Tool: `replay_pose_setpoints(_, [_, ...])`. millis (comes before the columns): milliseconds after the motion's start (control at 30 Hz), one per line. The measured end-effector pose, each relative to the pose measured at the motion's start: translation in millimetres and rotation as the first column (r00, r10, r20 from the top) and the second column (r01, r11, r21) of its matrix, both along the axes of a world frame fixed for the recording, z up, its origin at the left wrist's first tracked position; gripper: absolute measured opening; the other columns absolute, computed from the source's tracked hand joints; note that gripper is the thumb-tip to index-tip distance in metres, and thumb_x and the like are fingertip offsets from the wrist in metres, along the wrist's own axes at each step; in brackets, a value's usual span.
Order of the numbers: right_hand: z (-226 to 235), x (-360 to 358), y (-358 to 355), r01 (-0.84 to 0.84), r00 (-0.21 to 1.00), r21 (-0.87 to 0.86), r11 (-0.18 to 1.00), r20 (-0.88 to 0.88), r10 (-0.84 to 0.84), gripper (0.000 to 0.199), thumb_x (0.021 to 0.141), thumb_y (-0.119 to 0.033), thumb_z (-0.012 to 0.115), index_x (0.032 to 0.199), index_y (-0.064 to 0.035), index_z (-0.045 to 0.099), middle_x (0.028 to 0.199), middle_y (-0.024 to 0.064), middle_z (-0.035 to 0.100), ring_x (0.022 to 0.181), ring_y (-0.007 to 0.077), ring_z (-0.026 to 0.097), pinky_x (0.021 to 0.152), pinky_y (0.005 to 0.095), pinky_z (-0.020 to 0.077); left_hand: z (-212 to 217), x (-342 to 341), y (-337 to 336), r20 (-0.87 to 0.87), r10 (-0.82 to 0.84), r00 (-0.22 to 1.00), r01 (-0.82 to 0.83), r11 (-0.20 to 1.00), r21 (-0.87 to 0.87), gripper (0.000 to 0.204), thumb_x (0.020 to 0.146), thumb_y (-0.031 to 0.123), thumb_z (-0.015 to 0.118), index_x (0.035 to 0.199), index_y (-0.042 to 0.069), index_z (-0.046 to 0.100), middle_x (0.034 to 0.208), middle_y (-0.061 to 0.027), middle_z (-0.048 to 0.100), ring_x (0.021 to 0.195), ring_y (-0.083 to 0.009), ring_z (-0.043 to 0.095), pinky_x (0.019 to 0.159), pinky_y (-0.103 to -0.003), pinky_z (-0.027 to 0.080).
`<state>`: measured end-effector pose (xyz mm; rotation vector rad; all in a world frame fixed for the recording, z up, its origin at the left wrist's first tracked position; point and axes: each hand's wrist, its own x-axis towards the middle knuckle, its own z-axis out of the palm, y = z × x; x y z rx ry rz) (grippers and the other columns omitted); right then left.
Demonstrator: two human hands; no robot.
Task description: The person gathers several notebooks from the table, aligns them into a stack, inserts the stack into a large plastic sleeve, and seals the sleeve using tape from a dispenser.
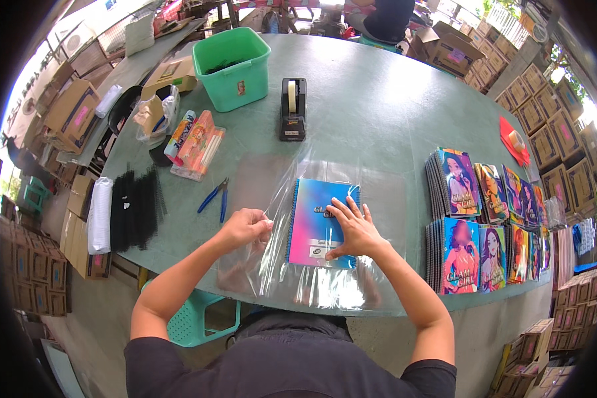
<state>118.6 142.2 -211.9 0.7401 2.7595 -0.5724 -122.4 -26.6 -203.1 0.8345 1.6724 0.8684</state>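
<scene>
So, over a grey-green table (391, 119) amid cartons (564, 132), left fingers (257, 217) pinch clear film (270, 255), right fingers (342, 209) spread on a notebook (312, 229).

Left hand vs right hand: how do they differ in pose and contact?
- Fingers: the left hand is curled in a pinch; the right hand is open, fingers spread.
- Contact: the left hand pinches the clear film; the right hand lies over the spiral notebook.
- Position: the left hand is off the notebook's left side; the right hand covers part of its right side.
Shared: both are bare.
</scene>
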Motion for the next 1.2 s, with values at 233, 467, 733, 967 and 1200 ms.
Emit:
replay_pose_setpoints(233, [-28, 14, 7, -0.018, 0.983, -0.022, 1.0, -0.182, 0.014, 0.122, 0.043, -0.063, 0.079, 0.144, -0.0196, 0.025, 0.152, 0.0026, 0.018, 0.141, 0.0308, 0.001, 0.109, 0.0606, 0.0032, 6, 80, 63, -0.438, -0.212, 0.874, 0.354, 0.895, 0.273, 0.025, 0.087, 0.018, 0.048, 0.079, -0.004, 0.055, 0.072, -0.0168, 0.06, 0.07, -0.0282, 0.062, 0.066, -0.038, 0.048])
replay_pose_setpoints(467, [-58, 15, 6, 0.019, 0.876, -0.14, 0.99, -0.475, -0.085, 0.127, 0.04, -0.049, 0.085, 0.145, -0.014, 0.023, 0.152, 0.0079, 0.015, 0.141, 0.0352, -0.001, 0.108, 0.061, 0.0052, -27, 126, 87, -0.645, -0.387, 0.659, 0.478, 0.878, -0.038, 0.028, 0.078, 0.023, 0.049, 0.079, -0.004, 0.057, 0.079, -0.0252, 0.062, 0.078, -0.0391, 0.062, 0.074, -0.048, 0.048])
replay_pose_setpoints(733, [-39, 29, -19, 0.032, 0.863, 0.233, 0.972, -0.497, 0.091, 0.085, 0.058, -0.045, 0.077, 0.132, -0.0192, 0.043, 0.12, -0.0054, 0.055, 0.125, 0.0238, 0.033, 0.103, 0.0507, 0.0122, -5, 111, 94, -0.408, -0.642, 0.649, 0.625, 0.756, -0.193, 0.031, 0.078, 0.025, 0.051, 0.085, -0.003, 0.063, 0.091, -0.0235, 0.064, 0.086, -0.0355, 0.063, 0.079, -0.043, 0.049])
replay_pose_setpoints(967, [-50, 42, -19, 0.113, 0.815, 0.182, 0.977, -0.579, 0.014, 0.051, 0.069, -0.054, 0.067, 0.102, -0.0152, 0.065, 0.112, -0.0054, 0.057, 0.115, 0.02, 0.043, 0.097, 0.0458, 0.0216, -12, -12, 164, -0.657, -0.048, 0.752, 0.367, 0.859, 0.357, 0.02, 0.081, 0.013, 0.057, 0.095, 0.003, 0.066, 0.091, -0.014, 0.065, 0.088, -0.0244, 0.061, 0.084, -0.033, 0.047])
replay_pose_setpoints(1200, [-8, 10, -1, 0.119, 0.952, -0.165, 0.979, -0.259, -0.16, 0.034, 0.091, -0.042, 0.048, 0.092, -0.0166, 0.07, 0.105, -0.0085, 0.061, 0.108, 0.0203, 0.047, 0.094, 0.0462, 0.0249, -76, -141, 257, -0.196, 0.566, 0.801, -0.54, 0.824, 0.172, 0.029, 0.079, 0.036, 0.066, 0.081, 0.007, 0.069, 0.081, -0.0126, 0.065, 0.086, -0.027, 0.059, 0.081, -0.039, 0.046])
